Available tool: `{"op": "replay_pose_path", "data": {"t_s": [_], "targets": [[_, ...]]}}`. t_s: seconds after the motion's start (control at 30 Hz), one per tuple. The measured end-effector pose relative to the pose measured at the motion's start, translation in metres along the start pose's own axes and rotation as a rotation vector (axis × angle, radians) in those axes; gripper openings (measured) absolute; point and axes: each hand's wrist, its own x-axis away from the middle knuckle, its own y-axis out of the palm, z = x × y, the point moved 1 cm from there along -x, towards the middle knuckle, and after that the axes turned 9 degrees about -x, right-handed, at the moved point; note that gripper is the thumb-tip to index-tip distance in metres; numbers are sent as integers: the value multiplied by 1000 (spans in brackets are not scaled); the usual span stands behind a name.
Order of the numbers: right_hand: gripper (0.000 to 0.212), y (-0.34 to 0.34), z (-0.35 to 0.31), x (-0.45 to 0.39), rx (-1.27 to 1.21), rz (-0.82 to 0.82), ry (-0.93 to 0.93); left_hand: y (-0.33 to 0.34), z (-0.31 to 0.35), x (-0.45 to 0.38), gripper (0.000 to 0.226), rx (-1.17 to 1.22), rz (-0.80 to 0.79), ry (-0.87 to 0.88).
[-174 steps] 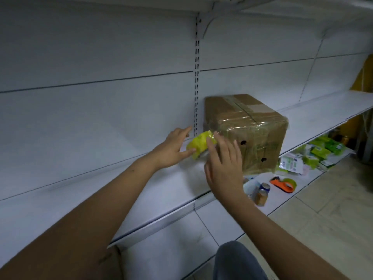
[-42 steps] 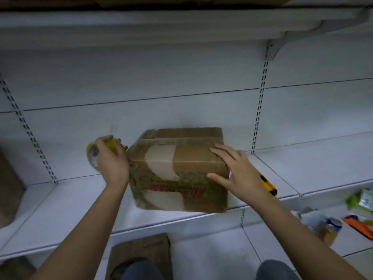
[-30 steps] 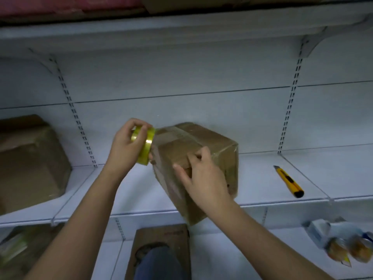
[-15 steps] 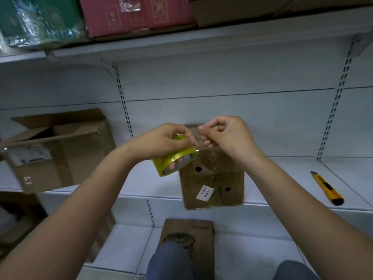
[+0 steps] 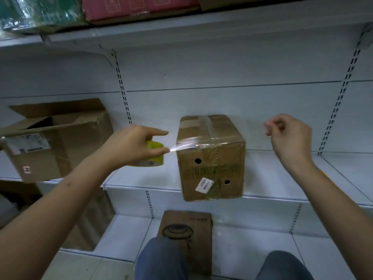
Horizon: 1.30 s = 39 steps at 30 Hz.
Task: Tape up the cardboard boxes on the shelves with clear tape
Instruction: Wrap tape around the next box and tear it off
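A small cardboard box (image 5: 211,158) stands on the white shelf (image 5: 282,178), its front edge overhanging the shelf lip a little, two round holes and a white label on its near face, old tape crossing its top; the left hand (image 5: 133,146) grips a yellow-cored roll of clear tape (image 5: 154,156) just left of the box, forefinger pointing toward it, and a shiny strip of tape (image 5: 181,146) runs from the roll across the box's upper front edge; the right hand (image 5: 288,134) is raised to the right of the box, apart from it, thumb and fingertips pinched together, whether on the tape's far end I cannot tell; an open cardboard box (image 5: 54,138) sits at the left on the same shelf; a flat brown carton (image 5: 187,229) lies on the lower shelf beyond the knees (image 5: 161,257); pink and green packages (image 5: 121,7) line the top shelf.
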Motion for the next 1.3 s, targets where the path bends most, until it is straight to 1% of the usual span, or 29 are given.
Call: {"op": "replay_pose_path", "data": {"t_s": [0.07, 0.17, 0.23, 0.33, 0.37, 0.47, 0.53, 0.6, 0.63, 0.73, 0.8, 0.83, 0.87, 0.93, 0.97, 1.0, 1.03, 1.07, 1.1, 1.13, 1.17, 1.2, 1.23, 1.27, 1.3], "targets": [[14, 0, 15, 2, 38, -20, 5, 16, -16, -5, 63, -87, 12, -15], [11, 7, 24, 5, 15, 1, 14, 32, -17, -20, 50, -88, 93, 29], [10, 11, 35, 5, -5, 21, 37, 45, -18, -31, 54, -94, 101, 51], [8, 20, 56, 12, -24, 45, 36, 70, -26, -45, 67, -9, 77, 63], [8, 26, 63, 14, -40, 52, 57, 80, -28, -50, 66, 22, 70, 59], [9, 57, 85, 20, -129, 46, 174, 104, -25, -64, 45, 197, 54, 44], [15, 79, 91, 26, -178, 41, 242, 114, -20, -68, 43, 335, 44, 33], [28, 93, 90, 29, -202, 54, 268, 122, -19, -68, 44, 376, 52, 34], [34, 95, 88, 29, -173, 52, 253, 125, -21, -69, 46, 385, 48, 36], [50, 88, 81, 25, 84, 34, 143, 130, -21, -69, 48, 417, 39, 27], [58, 79, 90, 21, 203, 5, 123, 125, -10, -67, 45, 460, 45, 32], [64, 76, 102, 19, 201, -48, 168, 123, -4, -67, 44, 481, 52, 23], [70, 73, 116, 17, 143, -145, 282, 121, 2, -66, 46, 498, 60, 11], [72, 67, 139, 15, -69, -354, 636, 119, 11, -63, 51, 520, 61, 2], [67, 61, 144, 16, -116, -386, 744, 118, 15, -61, 52, 527, 61, 3], [58, 54, 144, 16, -95, -321, 753, 119, 17, -60, 52, 532, 66, -1], [47, 46, 139, 14, -27, -156, 687, 119, 19, -59, 50, 536, 73, -5], [38, 37, 131, 13, 42, 52, 582, 118, 21, -58, 48, 536, 80, -8], [35, 30, 115, 12, 20, 227, 479, 118, 24, -58, 48, 534, 84, -5], [35, 29, 98, 12, -66, 309, 382, 119, 27, -58, 50, 535, 86, 0], [37, 34, 80, 13, -133, 268, 303, 119, 30, -59, 54, 541, 83, 2], [40, 47, 66, 16, -152, 162, 234, 119, 32, -59, 58, 551, 77, 1], [44, 62, 60, 21, -124, 56, 163, 118, 34, -60, 60, 558, 75, 0], [47, 74, 58, 26, -81, -2, 89, 118, 36, -61, 61, 558, 77, -4], [48, 83, 59, 30, -37, -14, 32, 118, 37, -60, 60, 557, 79, -8]]}}
